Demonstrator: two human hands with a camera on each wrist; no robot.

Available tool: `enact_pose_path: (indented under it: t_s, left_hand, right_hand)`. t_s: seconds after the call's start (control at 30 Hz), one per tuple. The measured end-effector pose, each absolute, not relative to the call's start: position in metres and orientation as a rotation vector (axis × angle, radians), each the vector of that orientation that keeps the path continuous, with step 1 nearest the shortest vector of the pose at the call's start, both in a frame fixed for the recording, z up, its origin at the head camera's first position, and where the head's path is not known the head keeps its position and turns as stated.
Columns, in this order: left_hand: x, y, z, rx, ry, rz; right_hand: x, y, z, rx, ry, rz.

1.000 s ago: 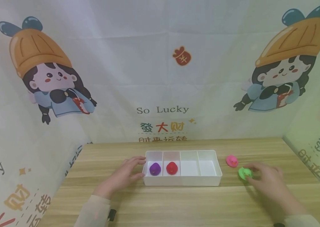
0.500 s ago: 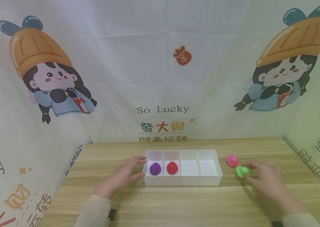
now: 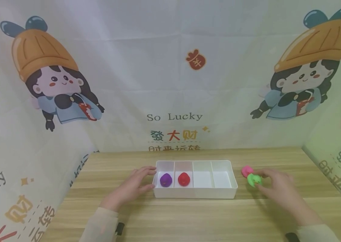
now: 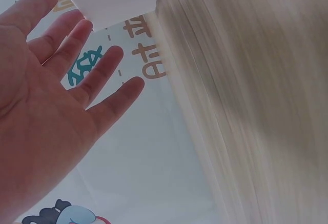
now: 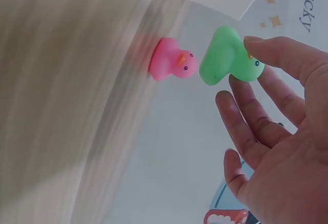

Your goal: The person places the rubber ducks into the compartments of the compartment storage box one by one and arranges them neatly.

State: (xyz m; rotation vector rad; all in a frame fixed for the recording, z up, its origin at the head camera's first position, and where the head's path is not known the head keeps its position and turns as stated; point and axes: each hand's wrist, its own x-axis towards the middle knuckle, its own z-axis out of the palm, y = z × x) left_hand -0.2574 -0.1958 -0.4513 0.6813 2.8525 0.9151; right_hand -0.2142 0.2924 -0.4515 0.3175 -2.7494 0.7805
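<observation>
Held by the head between thumb and fingers of my right hand (image 3: 279, 188) is a green rubber duck (image 5: 228, 57). In the right wrist view it is lifted off the table. A pink rubber duck (image 5: 171, 60) sits on the table just past it, partly covered by the green one in the head view. My left hand (image 3: 134, 185) is spread at the left end of a white divided box (image 3: 194, 193), its fingertips right at the rim. Inside the box, a purple duck (image 3: 165, 180) lies in the leftmost compartment and a red duck (image 3: 183, 179) in the one beside it.
The box stands on a wood-grain table (image 3: 188, 218), with its two right compartments bare. A printed cloth (image 3: 122, 67) with cartoon figures and lettering hangs behind the table and along both sides.
My right hand has carried the green duck leftward and slightly up, so that it now overlaps the pink duck in the head view. The left hand stays by the box.
</observation>
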Motion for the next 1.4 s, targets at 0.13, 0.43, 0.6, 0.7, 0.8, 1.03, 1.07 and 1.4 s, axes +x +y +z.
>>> enact_pose_path:
  t_s: [0.13, 0.43, 0.6, 0.7, 0.8, 1.03, 1.07, 1.4]
  left_hand:
    - [-0.258, -0.195, -0.451, 0.678, 2.852, 0.908]
    - [-0.257, -0.195, -0.450, 0.677, 2.853, 0.900]
    - [-0.258, -0.195, -0.450, 0.678, 2.850, 0.900]
    - [-0.258, -0.196, -0.449, 0.691, 2.853, 0.901]
    - [-0.257, -0.196, -0.448, 0.698, 2.853, 0.905]
    - [-0.258, -0.196, -0.451, 0.678, 2.853, 0.898]
    - [-0.259, -0.196, -0.451, 0.674, 2.855, 0.897]
    - [-0.257, -0.196, -0.451, 0.683, 2.862, 0.897]
  right_hand:
    - [-0.216, 0.288, -0.447, 0.355, -2.727, 0.779]
    - [-0.218, 0.278, -0.445, 0.384, -2.712, 0.785]
    - [-0.220, 0.276, -0.445, 0.392, -2.693, 0.789]
    - [-0.221, 0.275, -0.444, 0.392, -2.692, 0.801]
    - [-0.223, 0.275, -0.443, 0.399, -2.684, 0.799]
    - [-0.225, 0.269, -0.440, 0.421, -2.627, 0.766]
    - [-0.226, 0.268, -0.440, 0.424, -2.621, 0.762]
    - [-0.226, 0.258, -0.436, 0.424, -2.623, 0.770]
